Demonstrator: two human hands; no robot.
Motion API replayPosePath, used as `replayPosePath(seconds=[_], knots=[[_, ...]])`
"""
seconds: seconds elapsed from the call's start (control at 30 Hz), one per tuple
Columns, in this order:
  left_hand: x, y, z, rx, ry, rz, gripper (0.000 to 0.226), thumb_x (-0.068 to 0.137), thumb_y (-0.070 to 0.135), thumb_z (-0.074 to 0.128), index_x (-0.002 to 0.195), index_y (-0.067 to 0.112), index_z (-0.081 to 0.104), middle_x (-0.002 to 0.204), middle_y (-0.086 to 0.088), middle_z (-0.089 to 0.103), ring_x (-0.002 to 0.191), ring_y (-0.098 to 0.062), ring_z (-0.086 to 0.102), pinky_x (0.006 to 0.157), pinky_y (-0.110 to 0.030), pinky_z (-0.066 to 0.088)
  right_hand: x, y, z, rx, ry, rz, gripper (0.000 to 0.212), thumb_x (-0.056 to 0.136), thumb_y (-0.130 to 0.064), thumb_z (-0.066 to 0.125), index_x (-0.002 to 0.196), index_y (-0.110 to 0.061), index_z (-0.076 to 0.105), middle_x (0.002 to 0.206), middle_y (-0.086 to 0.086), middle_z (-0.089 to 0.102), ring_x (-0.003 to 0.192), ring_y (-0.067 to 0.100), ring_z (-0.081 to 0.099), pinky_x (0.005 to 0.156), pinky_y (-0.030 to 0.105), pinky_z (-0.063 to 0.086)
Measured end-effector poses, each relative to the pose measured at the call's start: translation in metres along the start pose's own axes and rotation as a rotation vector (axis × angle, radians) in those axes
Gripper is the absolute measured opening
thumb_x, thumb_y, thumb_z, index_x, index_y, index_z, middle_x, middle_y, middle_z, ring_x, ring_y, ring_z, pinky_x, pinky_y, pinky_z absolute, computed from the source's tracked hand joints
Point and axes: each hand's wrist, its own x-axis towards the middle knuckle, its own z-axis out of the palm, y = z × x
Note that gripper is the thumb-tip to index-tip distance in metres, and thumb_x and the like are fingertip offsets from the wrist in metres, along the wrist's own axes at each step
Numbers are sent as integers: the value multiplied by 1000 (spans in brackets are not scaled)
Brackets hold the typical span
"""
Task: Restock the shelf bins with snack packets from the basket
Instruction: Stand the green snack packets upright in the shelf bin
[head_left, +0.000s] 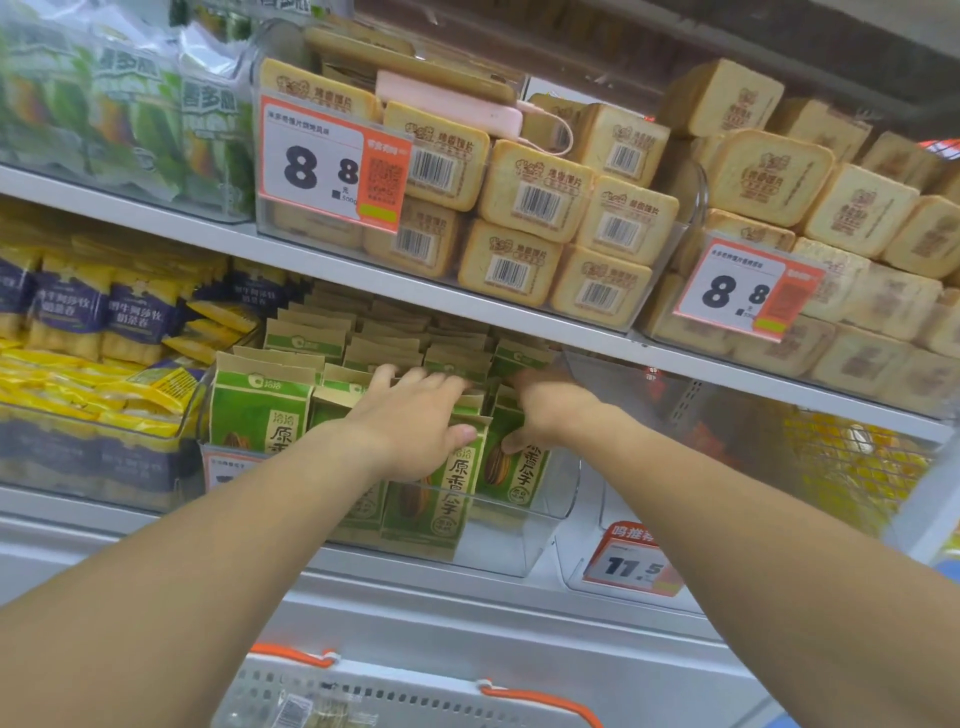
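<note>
Green and tan snack packets (260, 410) stand upright in rows inside a clear plastic shelf bin (540, 525) on the middle shelf. My left hand (415, 415) lies over the tops of the middle packets, thumb against the front of one packet (457, 483), fingers reaching over its top edge. My right hand (545, 405) grips the top of the rightmost front packet (514, 467), thumb on its face and fingers behind it. The white basket (363, 691) with orange handles shows at the bottom, with a few packets inside.
Yellow and purple packets (104, 322) fill the bin to the left. Tan toast-shaped packs (535, 192) fill the bins on the upper shelf, with a pink power bank (447, 104) lying on top. A near-empty clear bin (649, 535) with a price tag stands on the right.
</note>
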Motion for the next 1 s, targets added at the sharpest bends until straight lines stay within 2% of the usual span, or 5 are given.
replayPosePath(seconds=[0.27, 0.53, 0.77, 0.87, 1.0], knots=[[3, -3, 10, -8, 54, 24, 54, 101, 50, 35, 149, 25, 30, 153, 4, 39, 142, -18, 29, 118, -49, 15, 28, 6, 12, -42, 210, 67, 59, 82, -32, 79, 133, -15, 53, 127, 14, 60, 116, 35, 58, 92, 39, 52], [4, -1, 14, -10, 95, 32, 52, 101, 50, 35, 147, 26, 32, 151, 6, 40, 141, -16, 29, 117, -46, 14, 33, 15, 18, -34, 200, 12, 90, 72, -40, 84, 146, -18, 38, 148, 7, 40, 136, 31, 39, 108, 41, 42], [3, -1, 15, -11, 109, 36, 51, 101, 50, 35, 146, 25, 33, 150, 6, 40, 141, -16, 29, 117, -45, 14, 41, 16, 16, 115, 193, 55, 90, 53, -52, 91, 131, -25, 55, 125, 1, 62, 115, 23, 59, 94, 36, 54], [2, -2, 16, -13, 119, 47, 52, 101, 50, 34, 147, 26, 32, 151, 7, 40, 141, -15, 29, 117, -44, 13, 39, 19, 20, 108, 237, 71, 102, 58, -50, 91, 143, -21, 44, 136, 4, 53, 129, 26, 47, 104, 37, 47], [3, -2, 18, -9, 127, 54, 52, 102, 50, 33, 148, 26, 30, 151, 7, 39, 141, -15, 28, 117, -44, 14, 37, 18, 21, -49, 244, 154, 111, 65, -57, 84, 152, -16, 29, 150, 11, 37, 142, 33, 29, 116, 46, 26]])
